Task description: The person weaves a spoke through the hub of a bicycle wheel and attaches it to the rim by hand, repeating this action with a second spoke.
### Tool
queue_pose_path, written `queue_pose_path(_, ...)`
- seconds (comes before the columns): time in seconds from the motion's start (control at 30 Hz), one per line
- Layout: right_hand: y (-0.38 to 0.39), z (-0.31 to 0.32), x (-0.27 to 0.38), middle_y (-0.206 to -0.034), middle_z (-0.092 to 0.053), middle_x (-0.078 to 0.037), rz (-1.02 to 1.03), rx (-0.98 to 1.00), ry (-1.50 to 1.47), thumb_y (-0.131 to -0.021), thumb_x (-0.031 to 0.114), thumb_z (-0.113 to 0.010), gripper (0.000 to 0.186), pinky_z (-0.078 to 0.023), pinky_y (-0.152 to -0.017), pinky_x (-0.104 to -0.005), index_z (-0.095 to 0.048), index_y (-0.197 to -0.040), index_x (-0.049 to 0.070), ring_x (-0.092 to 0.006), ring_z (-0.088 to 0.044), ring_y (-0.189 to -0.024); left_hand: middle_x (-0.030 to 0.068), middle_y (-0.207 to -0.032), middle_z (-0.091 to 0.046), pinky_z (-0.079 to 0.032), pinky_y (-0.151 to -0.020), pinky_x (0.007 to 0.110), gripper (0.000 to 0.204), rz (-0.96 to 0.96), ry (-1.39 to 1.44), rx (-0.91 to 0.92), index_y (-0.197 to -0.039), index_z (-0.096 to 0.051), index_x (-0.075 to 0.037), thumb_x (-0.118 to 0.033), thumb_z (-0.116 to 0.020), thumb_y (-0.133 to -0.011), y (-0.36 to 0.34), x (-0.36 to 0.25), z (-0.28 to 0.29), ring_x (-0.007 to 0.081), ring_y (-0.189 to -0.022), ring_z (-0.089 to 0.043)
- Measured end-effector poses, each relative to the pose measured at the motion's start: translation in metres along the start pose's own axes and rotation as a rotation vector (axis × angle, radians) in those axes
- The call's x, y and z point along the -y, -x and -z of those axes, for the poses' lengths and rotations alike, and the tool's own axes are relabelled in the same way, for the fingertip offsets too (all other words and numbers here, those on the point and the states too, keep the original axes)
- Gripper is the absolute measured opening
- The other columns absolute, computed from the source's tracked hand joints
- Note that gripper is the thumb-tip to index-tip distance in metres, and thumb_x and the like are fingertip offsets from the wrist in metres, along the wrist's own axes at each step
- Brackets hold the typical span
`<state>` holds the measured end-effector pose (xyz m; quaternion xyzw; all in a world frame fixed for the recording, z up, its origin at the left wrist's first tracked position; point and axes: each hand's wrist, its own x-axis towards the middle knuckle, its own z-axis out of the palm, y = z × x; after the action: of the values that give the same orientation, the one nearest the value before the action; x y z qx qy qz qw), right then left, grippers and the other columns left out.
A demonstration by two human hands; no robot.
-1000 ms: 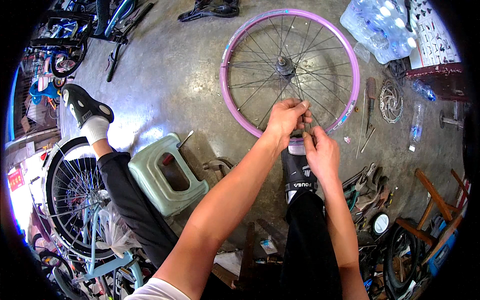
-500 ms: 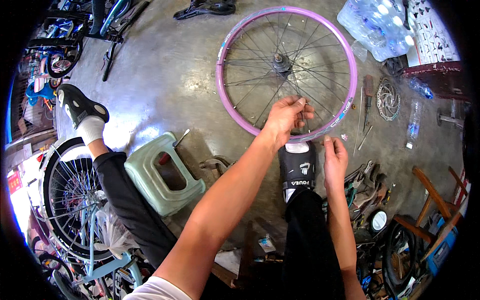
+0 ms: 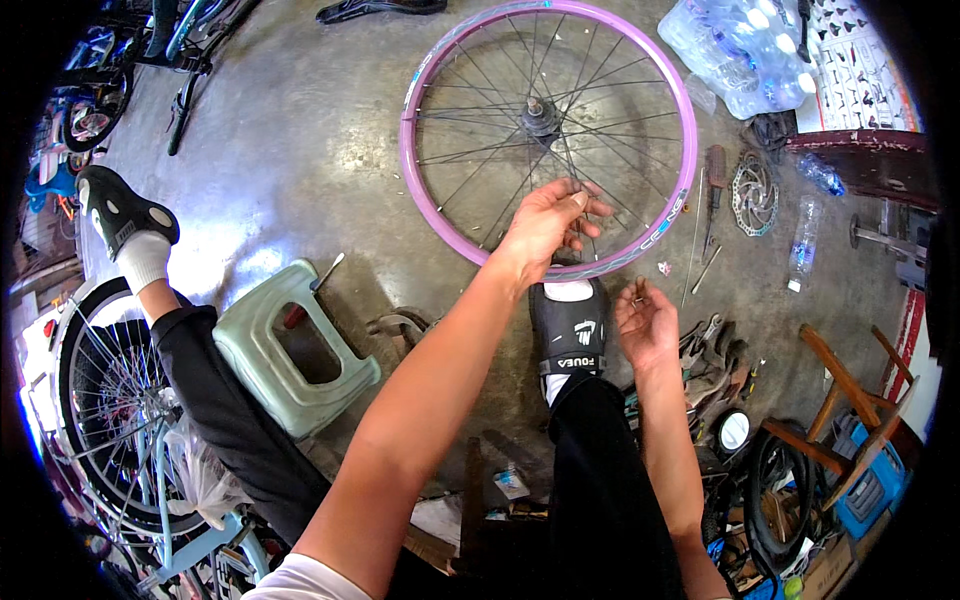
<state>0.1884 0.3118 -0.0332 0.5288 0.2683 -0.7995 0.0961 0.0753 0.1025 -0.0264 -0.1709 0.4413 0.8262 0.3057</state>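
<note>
A pink wheel rim [image 3: 684, 130] with dark spokes and hub [image 3: 540, 121] lies flat on the floor, its near edge at my shoe [image 3: 568, 325]. My left hand [image 3: 548, 220] reaches over that edge, thumb and index pinched on a spoke, other fingers curled. My right hand [image 3: 645, 320] is palm up beside the shoe, just outside the rim, fingertips curled close; anything in them is too small to make out. Right of the wheel lie a screwdriver [image 3: 715, 180], a brake disc [image 3: 755, 197] and thin rods [image 3: 706, 270].
A green plastic stool [image 3: 250, 340] and bicycle wheel [image 3: 85, 370] are at left, bicycle parts [image 3: 180, 100] top left. Right are bottled water packs [image 3: 740, 60], a loose bottle [image 3: 805, 245], heaped tools [image 3: 715, 355], a wooden stool [image 3: 840, 370] and tyres [image 3: 775, 500].
My right hand has left the rim, moving down and outward and turning palm up. My left hand stays on the wheel. The whole view has shifted slightly.
</note>
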Motion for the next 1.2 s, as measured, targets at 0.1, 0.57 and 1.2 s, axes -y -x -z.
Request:
queue_pose_path(0.1,-0.001,0.001,-0.009,-0.119,-0.064,-0.018,0.052,-0.003,0.033,-0.100,0.003,-0.053,0.027,-0.054,-0.108,-0.0425,-0.056,-0.125,-0.007,-0.0291,-0.066,-0.112,0.0096,-0.108,-0.073,-0.051,-0.061,0.026,0.023,0.003,-0.024,0.022,-0.121,-0.060,-0.002,-0.014,-0.053,-0.104,0.000,0.000,0.004,0.0112,-0.077,-0.063)
queue_pose_path(0.57,0.009,-0.009,-0.021,-0.095,-0.068,-0.007,0.287,0.030,0.205,-0.106,0.023,-0.060,0.029,-0.056,-0.073,-0.0311,-0.057,-0.124,0.002,-0.0179,-0.067,-0.084,0.0066,-0.106,-0.073,-0.042,-0.053,0.020,0.020,0.004,-0.010,0.048,-0.119,-0.060,-0.004,-0.018,-0.051,-0.107,0.002,0.013,0.017,0.0060,-0.068,-0.055)
queue_pose_path(1.2,0.018,-0.001,-0.018,-0.112,-0.069,-0.010,0.373,0.094,0.331,-0.102,0.013,-0.063,0.032,-0.057,-0.084,-0.0305,-0.058,-0.131,0.002,-0.0183,-0.068,-0.094,0.0078,-0.103,-0.074,-0.038,-0.047,0.019,0.023,0.050,0.008,0.037,-0.119,-0.062,-0.003,-0.020,-0.052,-0.107,0.008,0.019,0.014,0.0046,-0.062,-0.051)
